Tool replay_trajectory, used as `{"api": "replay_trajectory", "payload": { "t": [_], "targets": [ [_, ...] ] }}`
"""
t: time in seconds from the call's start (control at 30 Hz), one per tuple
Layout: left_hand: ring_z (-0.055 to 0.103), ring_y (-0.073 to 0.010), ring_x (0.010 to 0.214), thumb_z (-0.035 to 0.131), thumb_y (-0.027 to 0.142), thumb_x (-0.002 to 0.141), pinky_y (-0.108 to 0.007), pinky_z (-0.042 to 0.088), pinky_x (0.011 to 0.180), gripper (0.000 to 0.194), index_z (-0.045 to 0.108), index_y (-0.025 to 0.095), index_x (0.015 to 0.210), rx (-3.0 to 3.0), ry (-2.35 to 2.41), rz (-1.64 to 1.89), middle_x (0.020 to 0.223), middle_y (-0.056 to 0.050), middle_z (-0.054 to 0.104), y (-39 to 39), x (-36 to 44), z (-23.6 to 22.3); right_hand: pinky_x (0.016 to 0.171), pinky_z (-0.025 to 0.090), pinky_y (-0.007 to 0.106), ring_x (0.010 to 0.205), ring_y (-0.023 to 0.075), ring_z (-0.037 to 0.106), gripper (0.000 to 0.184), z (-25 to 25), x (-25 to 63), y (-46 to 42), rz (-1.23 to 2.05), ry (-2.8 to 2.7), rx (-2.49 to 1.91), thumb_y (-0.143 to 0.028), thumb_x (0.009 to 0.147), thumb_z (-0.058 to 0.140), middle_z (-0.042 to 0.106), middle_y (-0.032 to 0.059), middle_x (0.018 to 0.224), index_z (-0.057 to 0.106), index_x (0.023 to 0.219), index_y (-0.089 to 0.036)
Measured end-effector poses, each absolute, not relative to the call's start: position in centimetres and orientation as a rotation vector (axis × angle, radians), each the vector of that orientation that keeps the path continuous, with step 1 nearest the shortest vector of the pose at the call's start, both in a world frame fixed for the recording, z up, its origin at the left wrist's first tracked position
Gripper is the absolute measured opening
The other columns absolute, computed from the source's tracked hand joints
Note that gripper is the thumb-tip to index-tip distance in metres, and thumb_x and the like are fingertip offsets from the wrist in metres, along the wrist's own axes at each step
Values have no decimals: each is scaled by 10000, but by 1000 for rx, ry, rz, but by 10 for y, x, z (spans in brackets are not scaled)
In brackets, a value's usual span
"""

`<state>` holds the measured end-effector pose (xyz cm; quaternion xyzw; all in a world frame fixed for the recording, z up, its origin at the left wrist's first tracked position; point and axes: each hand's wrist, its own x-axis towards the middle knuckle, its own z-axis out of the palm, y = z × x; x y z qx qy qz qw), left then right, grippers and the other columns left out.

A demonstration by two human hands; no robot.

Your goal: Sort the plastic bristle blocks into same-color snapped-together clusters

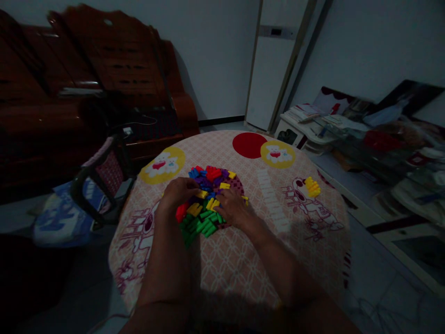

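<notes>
A pile of plastic building blocks in several colours lies on the round table. My left hand is at the pile's left side, fingers pinched at a yellow block. On the right side my right hand reaches in, its bent fingers at another yellow block; its grip is partly hidden. Green blocks lie nearest me, red blocks at the far side, and blue and purple ones between. A red block sits below my left hand. Apart from the pile, yellow blocks stand grouped at the right.
A patterned cloth covers the round table. Beyond it at the left are a carved wooden bench and a small chair. A cluttered low cabinet runs along the right. A tall white unit stands at the back.
</notes>
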<state>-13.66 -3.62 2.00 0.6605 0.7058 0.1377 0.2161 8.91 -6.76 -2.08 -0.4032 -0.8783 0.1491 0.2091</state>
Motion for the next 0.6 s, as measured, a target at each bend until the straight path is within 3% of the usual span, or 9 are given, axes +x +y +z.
{"api": "replay_trajectory", "payload": {
  "t": [0.13, 0.23, 0.37, 0.47, 0.6],
  "targets": [
    [674, -192, 765, 669, 357, 719, -258, 443, 666, 212, 782, 218, 833, 1890, 1848, 310, 828, -16, 769, -34, -130, 18, 1088, 420, 498, 1294, 326, 503, 304, -29, 81, -74, 375, -2420, -1188, -287, 880, 739, 563, 212, 1385, 695, 1128, -116],
    [681, -201, 789, 675, 358, 716, -261, 449, 670, 213, 780, 222, 844, 1933, 1853, 306, 849, -20, 768, -31, -127, 15, 1102, 410, 468, 1287, 295, 519, 203, -31, 80, -70, 466, -2304, -1151, -238, 852, 759, 583, 171, 1384, 706, 1028, -152],
    [688, -205, 776, 666, 387, 728, -260, 457, 659, 220, 775, 237, 845, 1939, 1858, 282, 815, -10, 761, -28, -126, 14, 992, 472, 359, 1091, 219, 631, 43, -23, 87, -58, 584, -2117, -1101, -197, 851, 734, 709, 82, 1109, 695, 861, -182],
    [692, -214, 764, 673, 414, 715, -259, 460, 639, 232, 776, 248, 840, 1911, 1869, 274, 788, -6, 761, -27, -126, 15, 814, 498, 284, 868, 177, 667, 29, -10, 108, -46, 626, -1927, -1215, -220, 854, 709, 725, 22, 895, 702, 839, -196],
    [693, -223, 736, 672, 437, 694, -269, 468, 622, 248, 778, 255, 825, 1881, 1872, 330, 765, -13, 759, -26, -128, 12, 668, 472, 246, 704, 153, 667, 90, 5, 162, -29, 563, -1654, -1474, -270, 855, 674, 734, 5, 779, 722, 820, -202]
  ]
}}
